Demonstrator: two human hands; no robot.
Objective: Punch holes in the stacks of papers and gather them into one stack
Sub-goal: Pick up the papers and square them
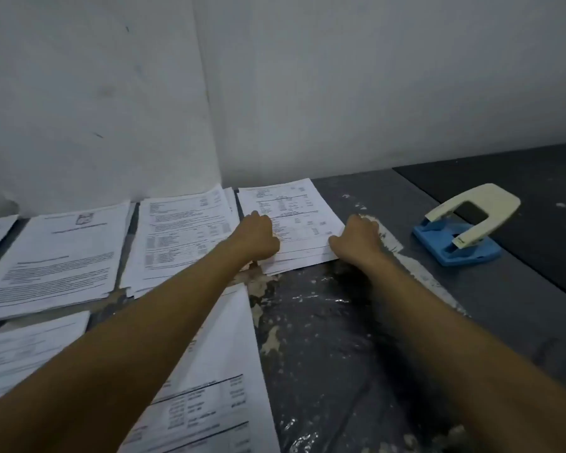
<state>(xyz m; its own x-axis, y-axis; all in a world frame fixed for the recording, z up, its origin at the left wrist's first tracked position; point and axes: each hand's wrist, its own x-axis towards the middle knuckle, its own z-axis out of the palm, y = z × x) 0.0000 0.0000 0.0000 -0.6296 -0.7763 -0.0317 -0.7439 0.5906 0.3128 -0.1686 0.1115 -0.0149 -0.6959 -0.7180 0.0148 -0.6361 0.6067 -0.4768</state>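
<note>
Thin stack of white printed papers [294, 223] gripped at its left edge by curled left hand [255, 237], right edge held by right hand [356, 240] with fingers bent, blue-and-cream hole punch [464, 227] set apart on grey worn table [389, 305].

Dim, bluish light; soft, wide-angle blur.

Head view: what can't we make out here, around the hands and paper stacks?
- Fingertips of left hand and right hand: curled away, grip unclear.
- Far-right stack: print too small; punched holes unverifiable.
- Near stack: covered by forearm, cut by bottom edge.
- Hole punch: slot hidden under lever.
</note>
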